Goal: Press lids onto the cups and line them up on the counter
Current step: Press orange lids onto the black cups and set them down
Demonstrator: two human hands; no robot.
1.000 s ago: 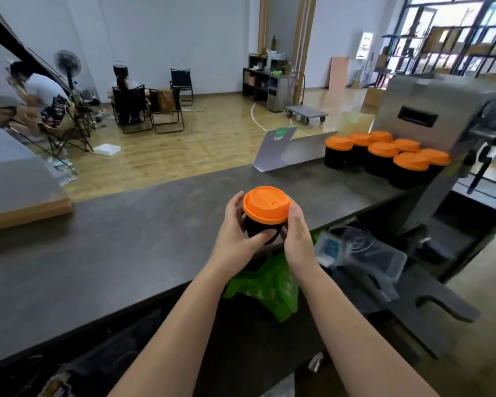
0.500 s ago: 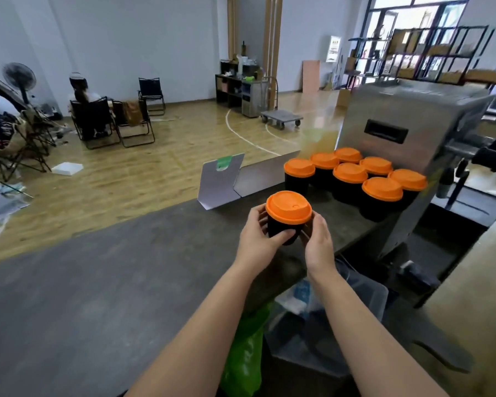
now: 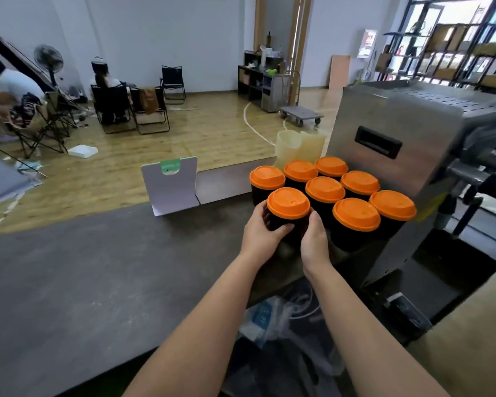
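A black cup with an orange lid (image 3: 288,203) stands between my two hands at the near left corner of a group of lidded cups. My left hand (image 3: 262,229) wraps its left side and my right hand (image 3: 315,239) presses its right side. Whether the cup's base touches the grey counter (image 3: 98,276) is hidden by my hands. Behind and to the right stand several black cups with orange lids (image 3: 355,214), packed close in rows against the steel machine (image 3: 395,144).
A white card stand (image 3: 171,186) sits on the counter to the left of the cups. Two pale plastic jugs (image 3: 288,146) stand behind them. Plastic bags (image 3: 272,319) lie below the counter edge. People sit on chairs across the wooden floor.
Both hands carried the lidded cup forward and to the right, from the counter's near edge to the left end of the group of cups by the machine.
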